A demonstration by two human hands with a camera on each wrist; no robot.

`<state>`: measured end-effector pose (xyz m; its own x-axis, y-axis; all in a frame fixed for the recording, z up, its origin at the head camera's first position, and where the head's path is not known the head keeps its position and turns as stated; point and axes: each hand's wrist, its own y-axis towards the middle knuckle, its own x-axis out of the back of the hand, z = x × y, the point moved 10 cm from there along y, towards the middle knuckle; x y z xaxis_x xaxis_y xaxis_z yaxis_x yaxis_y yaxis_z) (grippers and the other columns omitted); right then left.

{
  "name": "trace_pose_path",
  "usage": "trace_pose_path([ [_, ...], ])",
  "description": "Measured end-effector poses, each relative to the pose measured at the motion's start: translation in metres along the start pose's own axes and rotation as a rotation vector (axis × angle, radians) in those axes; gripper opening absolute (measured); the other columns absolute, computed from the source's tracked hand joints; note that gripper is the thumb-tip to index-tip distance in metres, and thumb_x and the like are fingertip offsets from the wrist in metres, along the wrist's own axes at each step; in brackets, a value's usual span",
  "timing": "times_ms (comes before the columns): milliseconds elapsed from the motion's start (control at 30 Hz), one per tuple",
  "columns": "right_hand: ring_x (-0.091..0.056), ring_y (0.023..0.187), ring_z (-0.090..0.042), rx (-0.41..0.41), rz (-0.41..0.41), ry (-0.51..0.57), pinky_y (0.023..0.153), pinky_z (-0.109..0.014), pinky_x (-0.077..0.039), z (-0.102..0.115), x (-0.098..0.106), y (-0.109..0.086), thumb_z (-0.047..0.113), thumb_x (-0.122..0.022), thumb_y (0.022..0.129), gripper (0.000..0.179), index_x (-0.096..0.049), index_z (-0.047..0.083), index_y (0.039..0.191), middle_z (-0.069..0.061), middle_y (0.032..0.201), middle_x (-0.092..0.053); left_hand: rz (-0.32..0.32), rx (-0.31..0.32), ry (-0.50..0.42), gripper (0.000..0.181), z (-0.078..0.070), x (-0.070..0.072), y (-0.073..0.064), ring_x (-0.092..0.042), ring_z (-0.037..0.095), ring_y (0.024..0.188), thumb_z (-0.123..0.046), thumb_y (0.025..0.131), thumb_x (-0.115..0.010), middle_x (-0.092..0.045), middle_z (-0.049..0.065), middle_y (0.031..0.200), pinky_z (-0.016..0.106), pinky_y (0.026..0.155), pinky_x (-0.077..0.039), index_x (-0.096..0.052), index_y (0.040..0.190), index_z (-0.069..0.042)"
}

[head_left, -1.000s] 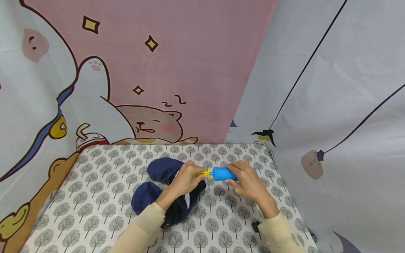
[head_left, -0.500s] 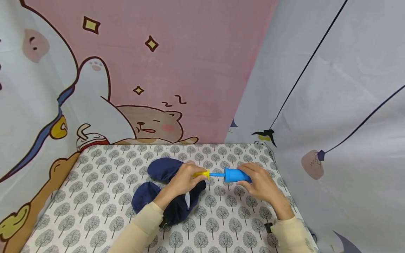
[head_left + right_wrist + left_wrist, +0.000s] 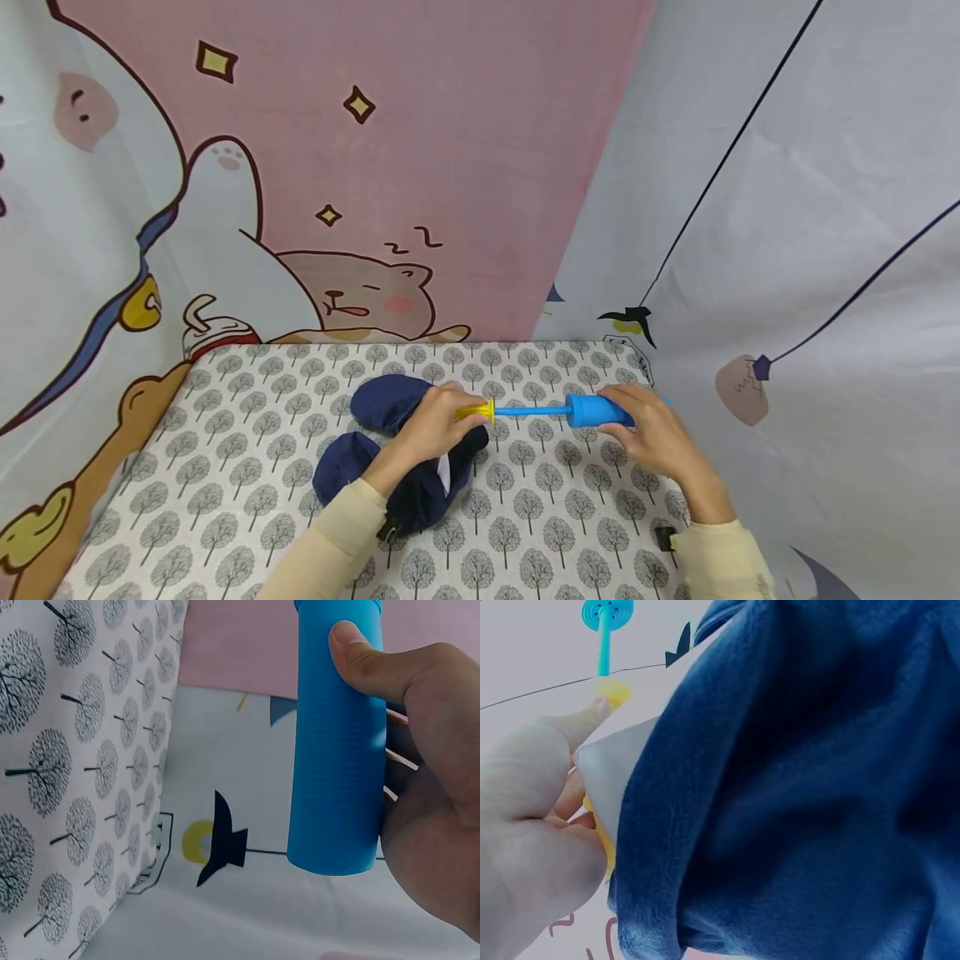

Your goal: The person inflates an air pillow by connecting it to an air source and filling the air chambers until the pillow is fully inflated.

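Observation:
My left hand (image 3: 437,423) grips the yellow handle (image 3: 474,411) of a hand pump, above a navy, U-shaped neck pillow (image 3: 386,406). A thin blue rod (image 3: 532,411) stands well out between the handle and the pump's blue barrel (image 3: 592,411). My right hand (image 3: 645,425) holds that barrel, its thumb lying along the ribbed side in the right wrist view. In the left wrist view the pillow's soft navy fabric (image 3: 795,795) fills much of the picture, with a whitish tag (image 3: 615,765) next to my left hand, whose fingers it partly hides.
A white cloth printed with grey trees (image 3: 247,467) covers the table. Behind it hangs a pink curtain (image 3: 465,167) with cartoon animals, and a pale curtain (image 3: 825,250) borders the right side. A small black item (image 3: 665,538) sits by my right sleeve.
My right hand has moved to the right with the barrel, drawing the pump's rod much further out. The left hand and the handle have stayed nearly still. The pillow has not moved.

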<state>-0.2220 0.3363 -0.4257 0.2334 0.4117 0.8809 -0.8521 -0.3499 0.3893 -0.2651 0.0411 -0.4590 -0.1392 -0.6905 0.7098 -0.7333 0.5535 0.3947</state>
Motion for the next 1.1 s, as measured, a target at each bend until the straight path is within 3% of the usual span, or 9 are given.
trace_pose_path([
  [200,-0.073,0.127,-0.050,-0.015,0.001,0.007,0.104,-0.069,-0.061,-0.005,0.006,0.002,0.010,-0.095,0.090,0.054,-0.076,0.001,0.140,-0.023,0.137,-0.077,-0.013,0.010,-0.010,0.023,0.003,0.003,-0.002,-0.075,0.020,0.096,-0.018,0.104,-0.084,-0.087,0.005,0.112,0.028,0.082,-0.060,-0.088,0.125,-0.011],
  [433,-0.077,0.115,-0.045,0.106,-0.045,-0.041,0.099,-0.064,-0.063,0.024,0.003,0.017,0.011,-0.100,0.083,0.055,-0.078,-0.005,0.131,-0.023,0.127,-0.081,-0.043,-0.010,-0.011,0.022,-0.001,0.009,0.000,-0.076,0.024,0.098,-0.016,0.102,-0.085,-0.088,0.007,0.111,0.035,0.086,-0.063,-0.088,0.123,-0.009],
  [700,-0.076,0.107,-0.038,0.192,-0.088,-0.080,0.089,-0.056,-0.064,0.046,-0.009,0.023,0.013,-0.102,0.080,0.054,-0.080,-0.005,0.126,-0.020,0.121,-0.082,-0.048,-0.013,-0.036,0.020,-0.002,0.007,-0.002,-0.071,0.022,0.090,-0.015,0.102,-0.084,-0.088,0.008,0.107,0.026,0.078,-0.056,-0.089,0.120,-0.009],
  [1100,-0.078,0.104,-0.036,0.229,-0.101,-0.058,0.092,-0.054,-0.065,0.071,-0.028,0.031,0.015,-0.103,0.079,0.053,-0.081,-0.007,0.122,-0.020,0.117,-0.083,-0.037,-0.004,-0.003,0.022,-0.005,0.003,0.000,-0.072,0.021,0.086,-0.016,0.101,-0.085,-0.089,0.010,0.107,0.027,0.080,-0.058,-0.088,0.120,-0.005],
])
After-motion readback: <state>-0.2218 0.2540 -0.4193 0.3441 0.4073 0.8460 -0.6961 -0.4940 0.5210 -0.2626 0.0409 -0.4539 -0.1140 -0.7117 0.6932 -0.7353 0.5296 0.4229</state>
